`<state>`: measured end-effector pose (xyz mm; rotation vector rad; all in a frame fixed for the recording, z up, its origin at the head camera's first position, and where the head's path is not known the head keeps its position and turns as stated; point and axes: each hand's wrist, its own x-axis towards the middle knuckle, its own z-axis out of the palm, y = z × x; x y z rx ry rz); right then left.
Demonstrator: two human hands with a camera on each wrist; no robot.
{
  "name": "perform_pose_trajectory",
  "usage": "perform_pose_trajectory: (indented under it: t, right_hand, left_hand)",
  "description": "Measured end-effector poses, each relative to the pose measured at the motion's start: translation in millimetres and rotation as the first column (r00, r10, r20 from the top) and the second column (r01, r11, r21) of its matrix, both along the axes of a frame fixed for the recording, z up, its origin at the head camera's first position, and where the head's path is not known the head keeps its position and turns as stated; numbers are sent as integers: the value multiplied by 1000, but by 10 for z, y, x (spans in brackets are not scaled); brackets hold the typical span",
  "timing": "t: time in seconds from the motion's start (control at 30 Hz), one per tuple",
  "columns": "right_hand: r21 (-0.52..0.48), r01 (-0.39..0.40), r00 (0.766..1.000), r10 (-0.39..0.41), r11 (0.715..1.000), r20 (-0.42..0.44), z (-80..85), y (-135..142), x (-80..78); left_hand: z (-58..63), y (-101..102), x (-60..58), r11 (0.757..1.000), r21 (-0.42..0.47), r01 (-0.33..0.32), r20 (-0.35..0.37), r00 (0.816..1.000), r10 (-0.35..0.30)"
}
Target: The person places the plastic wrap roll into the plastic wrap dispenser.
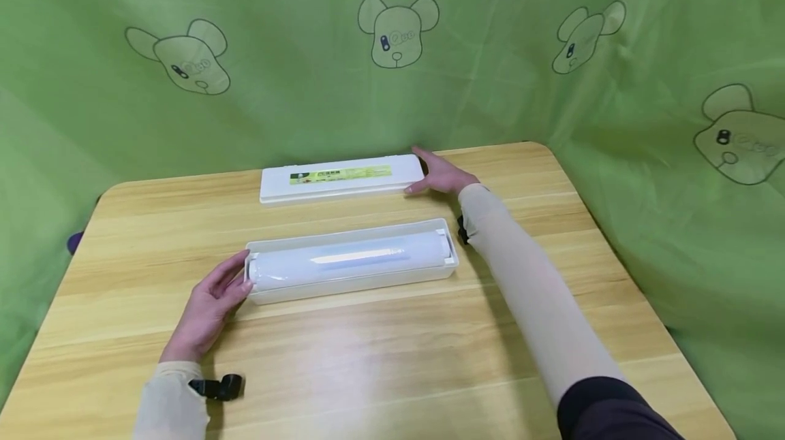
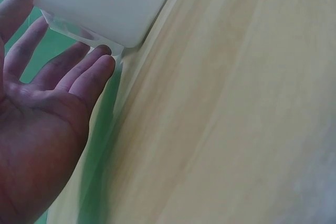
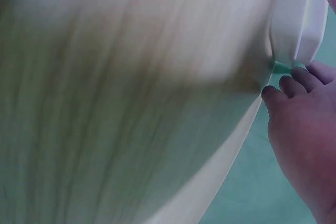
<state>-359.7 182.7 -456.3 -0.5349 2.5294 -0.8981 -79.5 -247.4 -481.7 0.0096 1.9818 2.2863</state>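
On the bench, our left hand is holding the open box, our right hand the lid behind, and we are perhaps risking a slip by uneven pulling.

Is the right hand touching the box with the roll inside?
No, the right hand is at the labelled white piece behind that box.

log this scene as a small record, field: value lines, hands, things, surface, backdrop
left hand: holds left end of open white box
right hand: holds right end of labelled white piece
box contents: glossy roll
layout: labelled white piece beyond open white box, apart
surface: wood-grain table
backdrop: green cloth with cartoon animal heads
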Motion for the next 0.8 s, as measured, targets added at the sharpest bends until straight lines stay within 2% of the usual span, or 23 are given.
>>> perform_pose_trajectory:
  t: [0.4, 0.63, 0.8]
  right_hand:
    - [11, -2, 1000, 2, 1000, -26, -13, -36, 2]
    - [-12, 3, 998, -4, 1000, -67, -40, -53, -23]
    - [-36, 22, 998, -24, 999, -66, -68, -39, -42]
  left_hand:
    - [-12, 1, -3, 1000, 18, -6, -5, 1000, 6]
    - [-19, -5, 6, 1000, 11, -9, 4, 1000, 9]
    - [-21, -2, 8, 1000, 19, -11, -7, 1000, 11]
